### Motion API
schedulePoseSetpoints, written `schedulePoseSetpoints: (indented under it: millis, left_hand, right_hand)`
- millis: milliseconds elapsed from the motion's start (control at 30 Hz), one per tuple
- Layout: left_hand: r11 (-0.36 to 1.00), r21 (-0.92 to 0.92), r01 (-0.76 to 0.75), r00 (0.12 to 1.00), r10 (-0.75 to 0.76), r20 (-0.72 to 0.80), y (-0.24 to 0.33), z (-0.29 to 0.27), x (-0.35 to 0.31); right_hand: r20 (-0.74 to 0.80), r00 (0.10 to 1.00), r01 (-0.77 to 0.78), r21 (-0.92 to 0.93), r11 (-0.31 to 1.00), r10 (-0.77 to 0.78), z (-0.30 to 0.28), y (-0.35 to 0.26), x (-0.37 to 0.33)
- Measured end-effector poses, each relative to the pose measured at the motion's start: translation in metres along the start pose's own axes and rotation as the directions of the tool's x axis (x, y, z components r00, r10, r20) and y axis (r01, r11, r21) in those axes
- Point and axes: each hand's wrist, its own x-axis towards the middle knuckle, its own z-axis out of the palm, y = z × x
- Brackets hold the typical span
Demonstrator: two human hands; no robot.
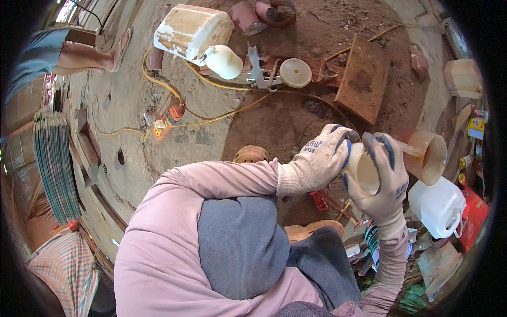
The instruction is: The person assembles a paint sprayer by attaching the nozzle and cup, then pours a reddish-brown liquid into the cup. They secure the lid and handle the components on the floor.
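A cream-coloured plastic cup [366,175] is held between my two gloved hands, its open mouth tipped toward my right. My left hand [328,152], in a white knit glove with dark fingertips, has its fingers closed on the cup's left side. Around the other side curl the fingers of my right hand [388,177], gloved the same way. Farther off on the ground lie a silver spray gun [257,67] and a round cream lid [296,73]. A white rounded container [224,62] is beside them.
A paint-smeared jug [193,31] lies at the back, and a rusty board [363,79] sits farther right. Yellow hose [227,116] winds over the ground. At my right are a brownish clear tub [430,158] and a white jerrycan [435,207]. Someone's leg [87,55] shows far left.
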Motion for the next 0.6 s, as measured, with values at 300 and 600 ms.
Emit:
schedulePoseSetpoints:
  millis: [300,600]
  left_hand:
    - [0.995,-0.045,-0.088,0.991,0.083,-0.101,-0.022,-0.020,-0.016]
    - [0.983,0.137,-0.121,0.876,0.171,-0.451,-0.093,-0.091,-0.062]
  right_hand:
    - [0.020,0.999,0.036,0.130,0.991,-0.039,0.020,0.005,0.028]
    - [0.199,0.961,0.163,0.157,0.974,-0.193,0.040,0.000,0.018]
